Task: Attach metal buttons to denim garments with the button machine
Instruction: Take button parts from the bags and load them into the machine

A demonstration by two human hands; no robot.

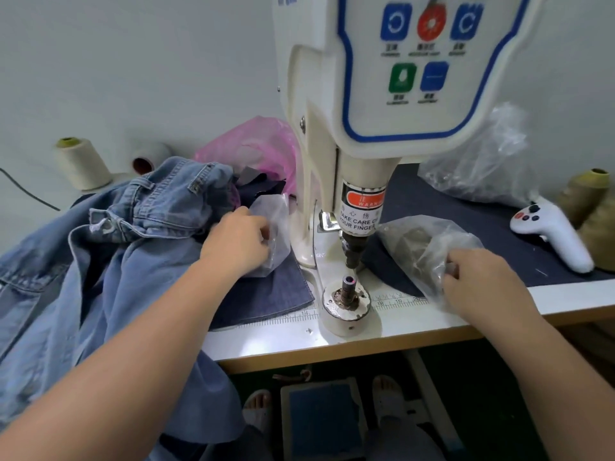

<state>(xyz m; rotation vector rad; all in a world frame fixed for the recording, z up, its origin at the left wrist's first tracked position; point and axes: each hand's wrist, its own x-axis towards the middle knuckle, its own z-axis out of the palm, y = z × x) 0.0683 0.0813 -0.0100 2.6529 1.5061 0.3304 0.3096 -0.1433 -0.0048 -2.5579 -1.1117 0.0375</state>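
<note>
The white button machine [376, 94] stands at the table's middle, its punch head [354, 247] above the round lower die [347, 292]. Nothing lies on the die. Light-blue denim garments [109, 247] are heaped at the left and hang over the table edge. My left hand [238, 241] has its fingers inside a small clear plastic bag [274, 227] left of the machine. My right hand [479, 277] pinches the edge of a second clear bag [422, 247] holding small dark metal parts, right of the die.
Dark denim swatches [266, 301] lie by the die. Thread cones stand at back left [81, 164] and far right [589, 194]. A pink bag [256, 144], a clear bag [482, 161] and a white handheld controller [552, 232] sit on the table. A foot pedal [321, 417] lies below.
</note>
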